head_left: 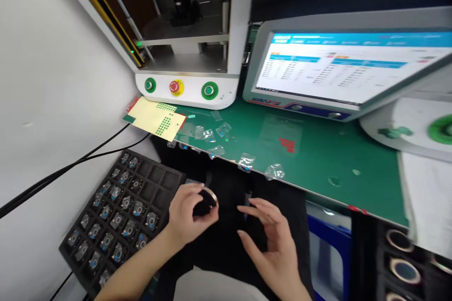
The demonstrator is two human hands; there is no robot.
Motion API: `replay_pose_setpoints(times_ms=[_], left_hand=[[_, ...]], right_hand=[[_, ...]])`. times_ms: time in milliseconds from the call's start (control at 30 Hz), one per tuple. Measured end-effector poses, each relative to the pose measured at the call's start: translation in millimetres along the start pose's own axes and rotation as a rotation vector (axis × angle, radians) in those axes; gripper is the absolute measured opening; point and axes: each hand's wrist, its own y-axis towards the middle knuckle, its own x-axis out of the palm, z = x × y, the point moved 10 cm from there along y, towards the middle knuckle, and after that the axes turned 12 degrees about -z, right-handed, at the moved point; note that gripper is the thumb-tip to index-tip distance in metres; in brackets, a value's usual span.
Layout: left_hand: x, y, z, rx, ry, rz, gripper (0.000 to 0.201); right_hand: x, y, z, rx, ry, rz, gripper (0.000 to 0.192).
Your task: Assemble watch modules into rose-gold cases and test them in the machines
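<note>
The green counter runs across my view, its front edge sloping down to the right. On it, at the back left, I have the white-framed machine, and to its right the monitor, lit with tables too blurred for me to read. Below the counter's left end, a black tray sits at a slant; small metal parts fill many of its compartments, while several near its upper right corner are bare. At the lower right I see part of a second tray with ringed discs, and a blue bin nearer the middle.

In front of the counter, the right hand is spread, thumb well apart from the fingers and its palm turned toward the left hand. That one pinches a dark round piece between thumb and fingers, tilted so that its shiny rim shows, just right of the black tray.

A yellow sheet with green dots lies by the machine's base. Crumpled clear film dots the counter's front edge. Smallest, I make out red stickers below the monitor and a red stop button on the machine.
</note>
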Motion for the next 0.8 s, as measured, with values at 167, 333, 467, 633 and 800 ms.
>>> replay_pose_setpoints(times_ms=[167,333,467,633,800], left_hand=[[7.1,24,61,0.248,-0.183,0.039,0.015],[15.0,31,64,0.177,-0.37,-0.041,0.029],[72.5,23,46,-0.132,-1.213,-0.554,0.049],[109.9,-8,68,-0.311,-1.795,-0.985,0.053],[122.1,-27,78,-0.355,-1.825,-1.075,0.058]], right_hand=[[4,6,-41,-0.151,0.034,0.192,0.048],[-21,3,-48,-0.127,0.051,0.211,0.046],[-31,8,-61,-0.114,0.065,-0.104,0.056],[-27,6,-73,-0.082,-0.031,-0.439,0.069],[-18,-2,-73,-0.094,-0.08,-0.549,0.064]])
